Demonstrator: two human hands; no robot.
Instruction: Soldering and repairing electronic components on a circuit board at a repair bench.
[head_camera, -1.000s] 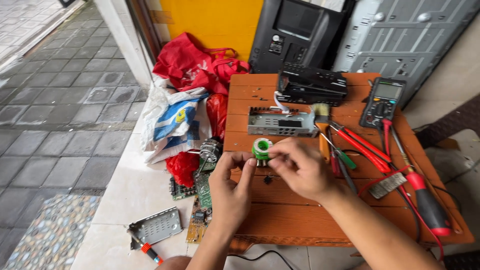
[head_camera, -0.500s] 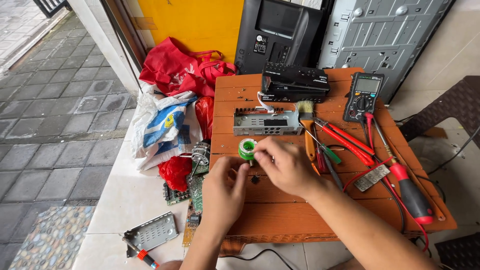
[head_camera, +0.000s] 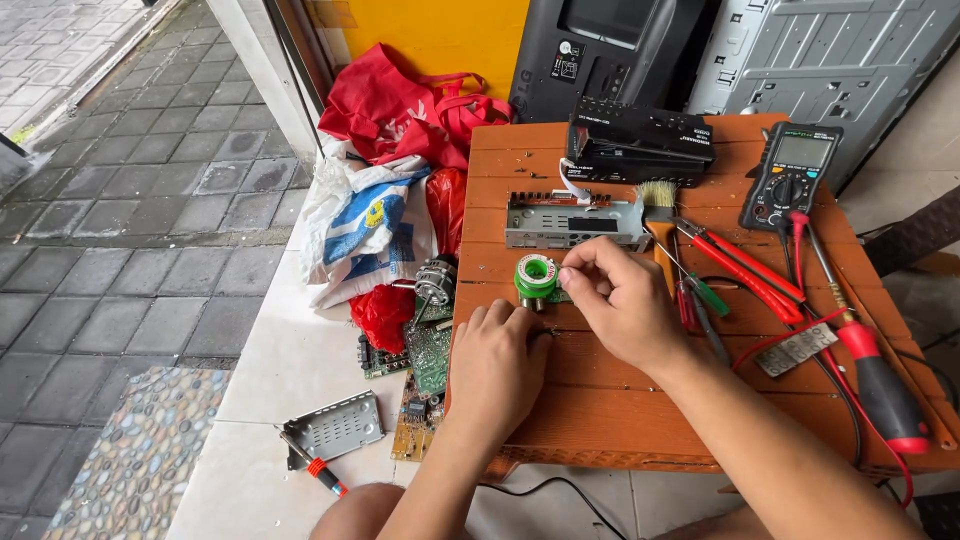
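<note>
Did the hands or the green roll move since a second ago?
Hardly. The left hand and right hand stay close together by the green spool of solder wire on the orange wooden table; only the camera shifted a little. The black multimeter and red-handled screwdriver lie as before.

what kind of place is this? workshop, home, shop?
Most likely an informal electronics repair spot at a doorway by a paved walkway. On the low wooden table are a multimeter, a green solder spool by the right hand, and circuit boards on the tiled floor beside it.
</note>
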